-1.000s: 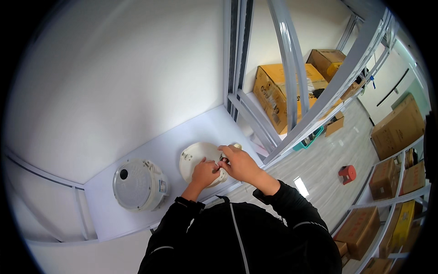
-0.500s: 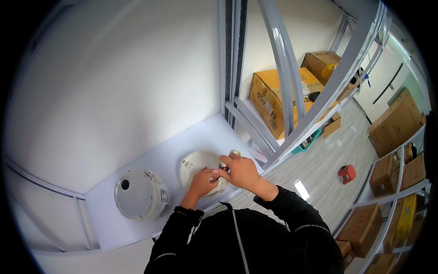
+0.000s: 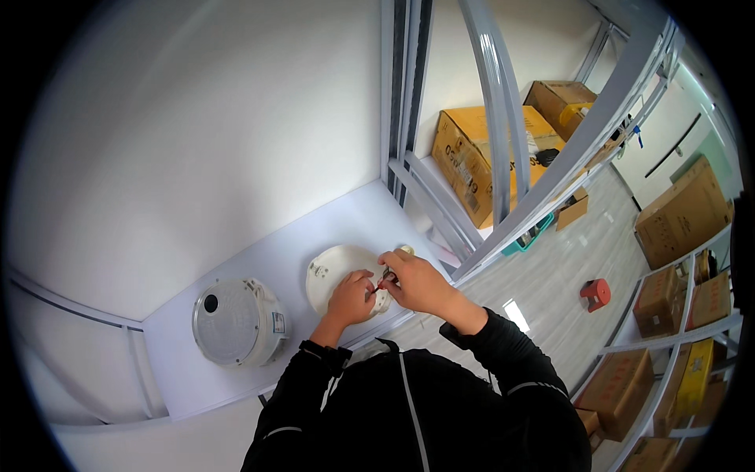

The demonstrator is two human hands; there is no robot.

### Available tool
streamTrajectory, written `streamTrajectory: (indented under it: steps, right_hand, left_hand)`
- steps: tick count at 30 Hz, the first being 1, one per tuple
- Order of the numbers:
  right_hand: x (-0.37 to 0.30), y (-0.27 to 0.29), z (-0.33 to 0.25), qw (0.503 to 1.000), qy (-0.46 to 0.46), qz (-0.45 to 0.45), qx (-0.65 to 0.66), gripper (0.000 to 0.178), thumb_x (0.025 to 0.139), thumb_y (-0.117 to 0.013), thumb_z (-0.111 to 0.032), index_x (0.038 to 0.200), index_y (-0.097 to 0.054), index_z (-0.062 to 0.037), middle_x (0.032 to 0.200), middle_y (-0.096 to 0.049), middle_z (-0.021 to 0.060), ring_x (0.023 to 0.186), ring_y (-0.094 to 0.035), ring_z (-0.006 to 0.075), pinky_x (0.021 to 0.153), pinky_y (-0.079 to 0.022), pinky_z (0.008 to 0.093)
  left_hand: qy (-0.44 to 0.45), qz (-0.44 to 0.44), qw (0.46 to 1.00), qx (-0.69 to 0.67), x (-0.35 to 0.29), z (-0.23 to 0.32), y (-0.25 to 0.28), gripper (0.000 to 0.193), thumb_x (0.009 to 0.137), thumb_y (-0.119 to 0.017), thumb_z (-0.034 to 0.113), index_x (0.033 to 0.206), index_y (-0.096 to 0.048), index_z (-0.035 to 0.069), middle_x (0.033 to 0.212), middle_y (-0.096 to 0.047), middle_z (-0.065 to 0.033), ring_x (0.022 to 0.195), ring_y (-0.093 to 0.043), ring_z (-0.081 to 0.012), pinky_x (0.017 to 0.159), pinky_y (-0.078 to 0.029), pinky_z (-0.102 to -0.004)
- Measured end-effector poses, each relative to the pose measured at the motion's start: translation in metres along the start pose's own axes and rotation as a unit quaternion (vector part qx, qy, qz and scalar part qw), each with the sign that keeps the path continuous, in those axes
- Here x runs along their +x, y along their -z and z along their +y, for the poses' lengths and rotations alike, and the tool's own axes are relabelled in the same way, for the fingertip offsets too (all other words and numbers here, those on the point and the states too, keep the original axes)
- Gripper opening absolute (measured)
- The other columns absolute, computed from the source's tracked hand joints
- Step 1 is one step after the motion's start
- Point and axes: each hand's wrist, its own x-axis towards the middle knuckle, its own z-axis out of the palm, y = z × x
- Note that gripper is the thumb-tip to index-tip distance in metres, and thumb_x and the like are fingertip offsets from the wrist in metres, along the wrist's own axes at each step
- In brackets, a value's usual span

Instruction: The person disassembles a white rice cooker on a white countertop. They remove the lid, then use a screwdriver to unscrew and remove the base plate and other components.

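- On white shelf point(image 3: 174, 381), far left: round white housing point(image 3: 228, 324).
- Beside it, over white bowl-shaped part point(image 3: 334, 265): left hand point(image 3: 352, 299), fingers curled, grip hidden, impossible to judge.
- Between hands: small red piece point(image 3: 381, 286), apparently pinched by right hand point(image 3: 419, 281).
- Likely step: fine fingertip work on that piece; calling next for steady, two-handed control.

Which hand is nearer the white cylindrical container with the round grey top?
Left. The left hand is right of the white cylindrical container, with a gap between; the right hand is farther right, beyond the left hand.
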Motion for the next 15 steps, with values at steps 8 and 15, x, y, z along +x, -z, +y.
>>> streamTrajectory:
  steps: [8,15]
  right_hand:
    - [0.002,-0.003,0.003,0.994,-0.058,-0.053,-0.073,0.037,0.087,-0.077,-0.015,0.118,-0.061,-0.0042,0.101,-0.068,0.0193,0.088,-0.07,0.042,0.075,-0.057,0.0486]
    - [0.002,0.003,-0.002,1.0,0.024,0.005,0.01,0.033,0.083,-0.076,-0.007,0.113,-0.063,-0.0037,0.1,-0.069,0.0171,0.088,-0.069,0.0405,0.076,-0.056,0.0468]
  left_hand:
    - [0.011,-0.029,0.999,0.008,-0.002,0.004,0.003,0.011,0.087,-0.069,0.014,0.092,-0.072,0.005,0.138,-0.065,-0.0098,0.131,-0.058,-0.0318,0.111,-0.049,-0.0437]
    - [0.015,-0.027,0.999,0.013,0.003,0.003,0.0,0.012,0.089,-0.068,0.013,0.093,-0.069,0.002,0.136,-0.064,-0.0134,0.129,-0.058,-0.035,0.107,-0.05,-0.0454]
